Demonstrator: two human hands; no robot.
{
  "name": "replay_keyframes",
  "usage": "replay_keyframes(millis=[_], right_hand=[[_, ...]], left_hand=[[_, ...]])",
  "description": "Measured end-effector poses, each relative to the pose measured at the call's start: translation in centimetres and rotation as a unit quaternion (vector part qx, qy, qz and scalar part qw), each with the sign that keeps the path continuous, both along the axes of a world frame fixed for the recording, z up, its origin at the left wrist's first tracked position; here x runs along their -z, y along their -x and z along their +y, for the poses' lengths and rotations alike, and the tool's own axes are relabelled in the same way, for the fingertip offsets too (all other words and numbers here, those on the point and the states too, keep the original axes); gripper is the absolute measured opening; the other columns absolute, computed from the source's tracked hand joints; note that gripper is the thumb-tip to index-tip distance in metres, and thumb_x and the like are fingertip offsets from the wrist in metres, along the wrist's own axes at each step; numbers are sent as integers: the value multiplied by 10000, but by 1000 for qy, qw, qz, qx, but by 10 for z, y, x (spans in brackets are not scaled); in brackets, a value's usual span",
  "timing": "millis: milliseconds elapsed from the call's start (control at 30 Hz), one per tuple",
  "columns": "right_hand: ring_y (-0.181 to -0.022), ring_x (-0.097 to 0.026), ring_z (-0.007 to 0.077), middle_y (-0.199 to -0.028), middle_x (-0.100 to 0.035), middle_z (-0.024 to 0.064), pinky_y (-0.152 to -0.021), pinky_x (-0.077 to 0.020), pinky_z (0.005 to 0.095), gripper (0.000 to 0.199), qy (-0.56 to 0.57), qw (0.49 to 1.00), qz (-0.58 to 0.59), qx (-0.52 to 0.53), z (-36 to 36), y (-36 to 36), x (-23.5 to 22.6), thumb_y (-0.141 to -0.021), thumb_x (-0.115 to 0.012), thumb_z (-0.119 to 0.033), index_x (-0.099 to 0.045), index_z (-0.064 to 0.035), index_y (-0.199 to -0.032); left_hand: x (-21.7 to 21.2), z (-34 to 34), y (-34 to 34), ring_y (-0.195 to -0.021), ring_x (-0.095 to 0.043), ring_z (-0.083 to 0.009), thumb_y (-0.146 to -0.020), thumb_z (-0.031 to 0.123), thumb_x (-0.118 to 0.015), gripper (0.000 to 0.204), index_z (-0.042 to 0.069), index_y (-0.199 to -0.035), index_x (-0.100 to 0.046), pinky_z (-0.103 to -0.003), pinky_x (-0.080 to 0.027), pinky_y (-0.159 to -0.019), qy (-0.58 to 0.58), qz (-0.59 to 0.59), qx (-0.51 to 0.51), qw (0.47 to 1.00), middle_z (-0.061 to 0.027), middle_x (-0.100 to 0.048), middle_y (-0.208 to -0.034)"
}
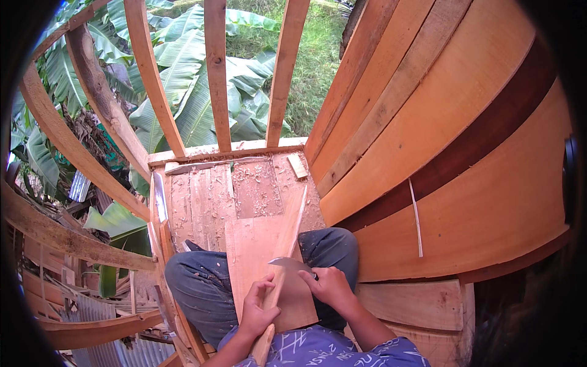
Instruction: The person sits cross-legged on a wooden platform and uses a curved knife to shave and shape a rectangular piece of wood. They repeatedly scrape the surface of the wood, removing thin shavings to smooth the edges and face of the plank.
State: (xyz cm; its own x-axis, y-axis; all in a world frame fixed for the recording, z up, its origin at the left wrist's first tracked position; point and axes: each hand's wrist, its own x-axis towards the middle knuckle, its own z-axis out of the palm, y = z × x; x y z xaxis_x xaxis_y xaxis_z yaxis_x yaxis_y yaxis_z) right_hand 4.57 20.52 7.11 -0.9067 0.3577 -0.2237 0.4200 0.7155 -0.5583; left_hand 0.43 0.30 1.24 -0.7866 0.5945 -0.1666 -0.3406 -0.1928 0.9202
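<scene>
A long, narrow strip of wood (292,227) slants from my body up and away over my lap. My left hand (259,304) is closed around its near part. In my right hand (330,285) is a knife (287,263), its curved blade pointing left and lying against the strip, just beyond my left fingers. The knife's handle is mostly hidden in my closed fist. Beneath the strip, a flat rectangular board (247,244) rests across my thighs.
Wood shavings (254,177) litter the plank floor (205,192). A small wood block (297,166) and a long blade-like tool (202,165) lie near the far sill. Upright slats (217,79) stand ahead and left; a plank wall (440,122) rises on the right. A thin stick (416,217) leans there.
</scene>
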Motion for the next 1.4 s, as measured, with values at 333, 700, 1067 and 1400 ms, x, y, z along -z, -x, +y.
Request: replay_keyframes(millis=[333,700,1067,1400], right_hand=[[-703,-639,430,-686,-632,246,-638,-518,481,497,11,998,-58,-32,-9,-3,-2,-894,-585,-492,-714,-22,-799],[-689,-642,420,-672,-632,236,-621,-521,476,526,0,999,-39,-22,-14,-5,-7,-884,-587,-529,-718,-28,-789],[-710,-649,415,-686,-643,228,-649,-526,481,549,-69,997,-40,-1,17,8,-10,-889,-558,-554,-720,-39,-793],[-612,-632,389,-610,-608,197,-526,-487,454,452,-78,996,10,-43,3,5,6,-886,-628,-442,-663,-30,-704]], left_hand=[[2,-1,-1,-1374,-373,-287,-620,-78,-620,541,47,-1133,-503,-379,-277,-1127,15,-5,-5,1000,-192,-429,-1424],[8,-2,-3,-1357,-387,-284,-624,-78,-621,546,42,-1144,-507,-371,-281,-1120,9,9,-9,1000,-188,-435,-1399],[-2,1,-4,-1366,-384,-278,-645,-80,-609,513,47,-1131,-503,-371,-292,-1119,4,21,-10,1000,-196,-418,-1426],[-7,4,-4,-1398,-335,-289,-665,-71,-591,479,41,-1120,-493,-369,-248,-1129,17,-20,-3,1000,-195,-402,-1438]])
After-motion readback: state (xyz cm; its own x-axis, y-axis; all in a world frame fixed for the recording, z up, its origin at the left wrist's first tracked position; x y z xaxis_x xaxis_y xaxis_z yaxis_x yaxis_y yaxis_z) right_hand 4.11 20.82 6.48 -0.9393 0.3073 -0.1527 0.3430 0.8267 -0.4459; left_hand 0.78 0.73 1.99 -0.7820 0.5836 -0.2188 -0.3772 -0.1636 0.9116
